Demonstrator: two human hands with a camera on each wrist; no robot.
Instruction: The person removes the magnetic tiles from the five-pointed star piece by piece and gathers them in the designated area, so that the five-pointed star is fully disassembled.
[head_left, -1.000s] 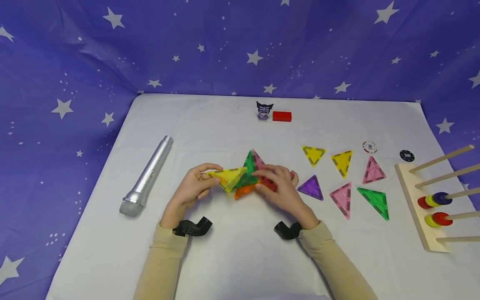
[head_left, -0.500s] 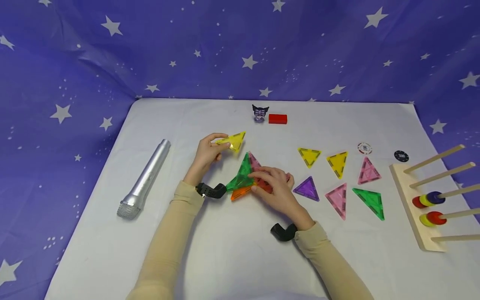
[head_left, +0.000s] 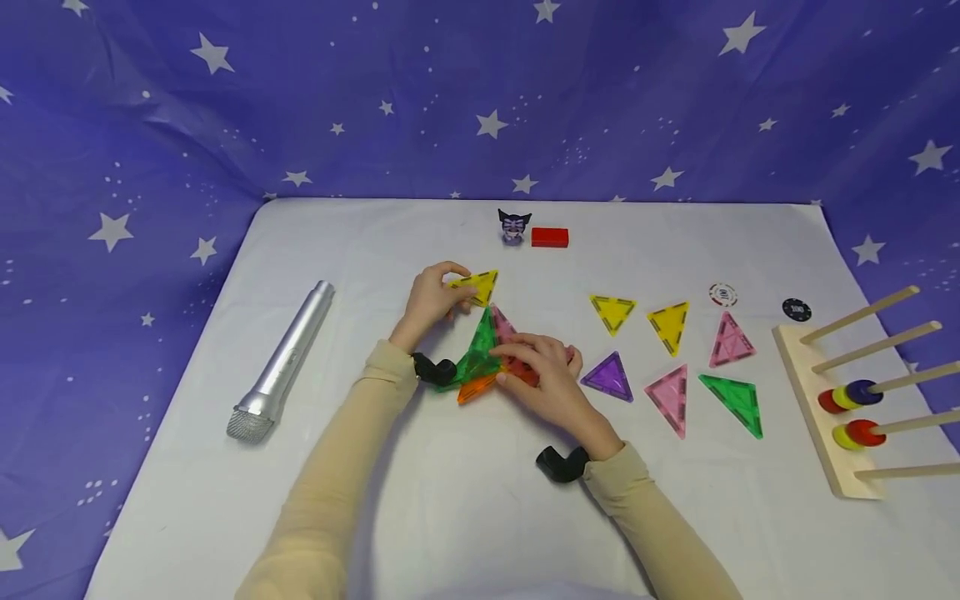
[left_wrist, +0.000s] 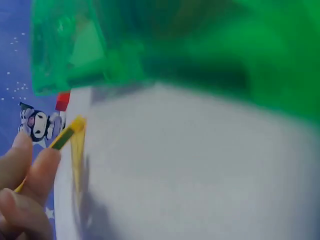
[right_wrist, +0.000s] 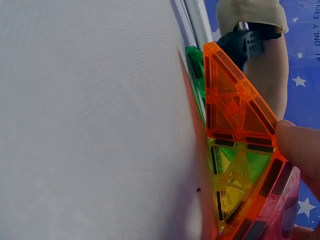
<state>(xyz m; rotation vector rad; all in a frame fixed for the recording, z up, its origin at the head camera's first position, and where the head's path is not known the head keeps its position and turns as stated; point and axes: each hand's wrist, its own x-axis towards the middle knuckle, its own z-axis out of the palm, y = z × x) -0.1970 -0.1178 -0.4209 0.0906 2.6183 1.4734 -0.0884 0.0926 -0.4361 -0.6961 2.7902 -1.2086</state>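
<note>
My left hand (head_left: 435,298) pinches a yellow triangular magnetic tile (head_left: 483,287) between thumb and fingers, just beyond the far tip of a tile structure. That structure joins green (head_left: 483,337), pink (head_left: 501,325) and orange (head_left: 476,387) magnetic tiles, with red ones partly under my fingers. In the right wrist view a yellow tile (right_wrist: 230,182) also shows in it, beside the orange tile (right_wrist: 232,100). My right hand (head_left: 551,379) grips the structure's right side, thumb (right_wrist: 300,145) at the orange tile's corner. Green tiles (left_wrist: 165,55) loom blurred in the left wrist view.
Loose triangular tiles lie to the right, including a purple one (head_left: 610,377) and a green one (head_left: 738,402). Further right are poker chips (head_left: 797,309) and a wooden peg rack (head_left: 813,417). A silver microphone (head_left: 285,358) lies left; a figurine (head_left: 513,227) and red block (head_left: 550,238) stand behind.
My left hand has carried the yellow tile from the structure's left side away to its far side, then slightly right. My right hand keeps its grip on the structure.
</note>
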